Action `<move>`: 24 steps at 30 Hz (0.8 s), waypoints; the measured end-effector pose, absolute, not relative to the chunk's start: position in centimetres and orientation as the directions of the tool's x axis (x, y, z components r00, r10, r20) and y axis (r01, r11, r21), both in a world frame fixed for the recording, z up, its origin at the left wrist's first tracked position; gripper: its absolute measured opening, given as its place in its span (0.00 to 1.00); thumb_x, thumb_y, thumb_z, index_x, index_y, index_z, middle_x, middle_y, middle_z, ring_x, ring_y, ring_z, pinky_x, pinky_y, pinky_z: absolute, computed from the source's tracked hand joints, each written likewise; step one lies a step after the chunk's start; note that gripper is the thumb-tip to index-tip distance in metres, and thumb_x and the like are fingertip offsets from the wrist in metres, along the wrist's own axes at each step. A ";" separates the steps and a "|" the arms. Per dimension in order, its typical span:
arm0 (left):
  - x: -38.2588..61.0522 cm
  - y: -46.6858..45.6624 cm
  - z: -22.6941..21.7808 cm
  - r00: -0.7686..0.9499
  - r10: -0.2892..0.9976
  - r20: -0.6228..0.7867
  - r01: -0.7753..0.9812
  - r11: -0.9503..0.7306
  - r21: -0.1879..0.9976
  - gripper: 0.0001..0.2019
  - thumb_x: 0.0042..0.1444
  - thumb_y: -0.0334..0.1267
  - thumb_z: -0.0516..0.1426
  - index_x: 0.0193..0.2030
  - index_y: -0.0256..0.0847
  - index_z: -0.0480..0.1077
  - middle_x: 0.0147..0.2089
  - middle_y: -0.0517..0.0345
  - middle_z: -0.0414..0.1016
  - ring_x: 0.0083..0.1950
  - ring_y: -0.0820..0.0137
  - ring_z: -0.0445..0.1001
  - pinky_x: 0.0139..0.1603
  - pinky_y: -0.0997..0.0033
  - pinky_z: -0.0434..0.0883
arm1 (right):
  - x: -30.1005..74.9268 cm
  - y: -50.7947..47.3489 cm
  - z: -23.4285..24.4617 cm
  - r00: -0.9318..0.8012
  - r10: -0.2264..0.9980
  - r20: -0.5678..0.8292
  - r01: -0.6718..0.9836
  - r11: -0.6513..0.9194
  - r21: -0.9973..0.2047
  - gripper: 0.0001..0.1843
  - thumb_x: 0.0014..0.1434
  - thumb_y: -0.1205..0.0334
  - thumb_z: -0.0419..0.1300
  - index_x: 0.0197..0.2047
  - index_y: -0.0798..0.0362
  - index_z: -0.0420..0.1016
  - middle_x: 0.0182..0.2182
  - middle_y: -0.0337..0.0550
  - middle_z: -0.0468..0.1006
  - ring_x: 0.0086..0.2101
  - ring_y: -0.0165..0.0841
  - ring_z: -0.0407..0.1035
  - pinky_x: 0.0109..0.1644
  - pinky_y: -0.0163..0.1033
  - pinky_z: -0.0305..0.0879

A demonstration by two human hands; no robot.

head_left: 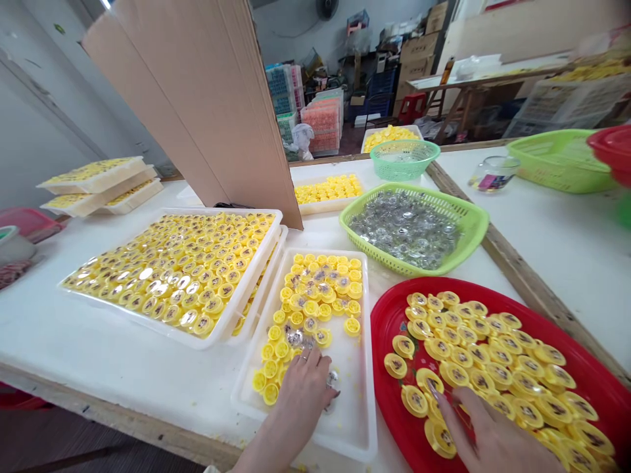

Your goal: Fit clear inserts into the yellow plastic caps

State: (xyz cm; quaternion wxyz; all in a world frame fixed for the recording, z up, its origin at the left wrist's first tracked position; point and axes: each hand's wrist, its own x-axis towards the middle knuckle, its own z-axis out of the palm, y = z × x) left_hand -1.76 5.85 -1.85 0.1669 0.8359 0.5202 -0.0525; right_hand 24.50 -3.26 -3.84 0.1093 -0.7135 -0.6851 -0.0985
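Observation:
My left hand [302,394] rests inside a white plastic tray [367,407], its fingertips against a clear dome-shaped insert [332,380]. Yellow plastic caps [310,309] lie loosely in that tray, some with clear inserts seated in them. My right hand [493,440] reaches over a red plastic tray [394,309], with its fingers apart and one fingertip on a yellow cap [428,381]. Rows of similar yellow caps [488,348] cover most of the red tray. My hands partly hide the caps beneath them.
A green basket [473,226] holds clear inserts. A large white tray of caps [197,345] lies to the left, with stacked trays [98,184] beyond. Upright cardboard sheets [197,112] stand at the back. A wooden strip [522,279] runs along the table.

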 end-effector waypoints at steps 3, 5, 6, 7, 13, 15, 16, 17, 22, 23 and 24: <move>-2.0 5.6 -2.3 0.448 0.859 -0.247 0.887 -0.391 0.246 0.14 0.54 0.32 0.63 0.48 0.39 0.72 0.50 0.51 0.74 0.51 0.57 0.73 0.52 0.56 0.72 | 22.8 -2.2 -2.2 -0.013 0.917 0.400 0.990 0.067 -0.120 0.20 0.67 0.52 0.43 0.35 0.50 0.71 0.24 0.42 0.81 0.21 0.37 0.76 0.21 0.38 0.68; -2.0 5.5 -2.6 0.447 0.866 -0.226 0.885 -0.391 0.252 0.12 0.53 0.34 0.64 0.45 0.38 0.73 0.49 0.51 0.74 0.50 0.57 0.74 0.50 0.56 0.73 | 21.5 -1.6 -1.8 -0.038 0.904 0.425 0.978 0.121 -0.170 0.17 0.68 0.53 0.44 0.36 0.49 0.70 0.26 0.40 0.82 0.22 0.35 0.77 0.23 0.36 0.69; -2.0 5.5 -2.8 0.444 0.871 -0.211 0.886 -0.390 0.252 0.13 0.52 0.36 0.65 0.44 0.38 0.73 0.49 0.50 0.73 0.50 0.56 0.74 0.50 0.55 0.73 | 21.0 -1.4 -1.8 -0.050 0.900 0.432 0.972 0.143 -0.185 0.16 0.68 0.54 0.44 0.37 0.48 0.69 0.26 0.39 0.82 0.23 0.34 0.77 0.24 0.35 0.69; -1.9 5.5 -2.9 0.441 0.877 -0.193 0.886 -0.391 0.249 0.13 0.51 0.37 0.66 0.43 0.37 0.73 0.49 0.49 0.73 0.50 0.55 0.74 0.49 0.54 0.73 | 20.6 -1.3 -1.8 -0.059 0.895 0.442 0.967 0.161 -0.196 0.15 0.68 0.55 0.44 0.37 0.48 0.68 0.26 0.39 0.82 0.23 0.34 0.77 0.25 0.35 0.69; -1.6 6.3 -4.0 0.497 0.867 -0.044 0.849 -0.475 0.233 0.06 0.52 0.33 0.65 0.36 0.37 0.74 0.41 0.51 0.75 0.39 0.60 0.76 0.38 0.60 0.75 | 19.7 -1.3 -2.7 -0.088 0.910 0.405 0.902 0.245 -0.355 0.14 0.68 0.54 0.46 0.38 0.48 0.70 0.27 0.38 0.81 0.24 0.32 0.77 0.26 0.34 0.69; -1.8 6.5 -4.2 0.537 0.843 0.035 0.819 -0.530 0.218 0.02 0.54 0.30 0.63 0.33 0.37 0.74 0.36 0.54 0.75 0.35 0.63 0.76 0.35 0.64 0.74 | 19.5 -1.4 -2.8 -0.048 0.943 0.329 0.844 0.214 -0.491 0.13 0.66 0.53 0.49 0.38 0.48 0.71 0.29 0.39 0.82 0.27 0.34 0.77 0.29 0.34 0.69; -1.9 6.5 -4.1 0.557 0.827 0.077 0.801 -0.560 0.211 0.02 0.56 0.29 0.61 0.32 0.38 0.74 0.35 0.54 0.75 0.35 0.64 0.75 0.35 0.65 0.73 | 19.4 -1.3 -2.9 -0.016 0.963 0.270 0.800 0.174 -0.574 0.13 0.65 0.52 0.50 0.38 0.48 0.72 0.30 0.40 0.82 0.29 0.35 0.77 0.32 0.35 0.69; -2.0 6.4 -3.9 0.580 0.807 0.114 0.780 -0.590 0.208 0.03 0.58 0.29 0.60 0.33 0.38 0.74 0.36 0.55 0.75 0.36 0.65 0.75 0.36 0.66 0.73 | 19.2 -1.3 -2.9 0.016 0.982 0.187 0.740 0.114 -0.663 0.14 0.64 0.50 0.51 0.38 0.48 0.73 0.31 0.41 0.81 0.30 0.35 0.77 0.33 0.36 0.69; -2.5 5.0 -0.6 0.702 0.366 0.611 0.448 -0.894 0.021 0.07 0.59 0.29 0.60 0.44 0.38 0.74 0.37 0.57 0.72 0.38 0.70 0.70 0.42 0.66 0.70 | 16.8 -1.0 -2.8 -0.062 0.931 -0.360 -0.033 -0.362 -0.931 0.24 0.57 0.37 0.56 0.36 0.50 0.75 0.22 0.37 0.72 0.23 0.29 0.65 0.26 0.33 0.60; -2.5 4.7 0.2 0.671 0.283 0.686 0.406 -0.914 -0.019 0.06 0.58 0.28 0.60 0.42 0.37 0.75 0.35 0.59 0.70 0.36 0.72 0.68 0.43 0.67 0.70 | 16.2 -1.0 -2.7 -0.122 0.899 -0.420 -0.204 -0.437 -0.876 0.25 0.54 0.35 0.59 0.34 0.51 0.75 0.20 0.34 0.68 0.20 0.26 0.60 0.23 0.31 0.56; -2.4 4.4 0.7 0.643 0.221 0.733 0.376 -0.925 -0.051 0.05 0.57 0.27 0.60 0.40 0.37 0.75 0.34 0.60 0.69 0.34 0.73 0.67 0.43 0.68 0.69 | 15.7 -1.0 -2.5 -0.171 0.874 -0.455 -0.339 -0.486 -0.806 0.24 0.51 0.36 0.63 0.31 0.52 0.74 0.18 0.32 0.66 0.19 0.23 0.55 0.21 0.29 0.51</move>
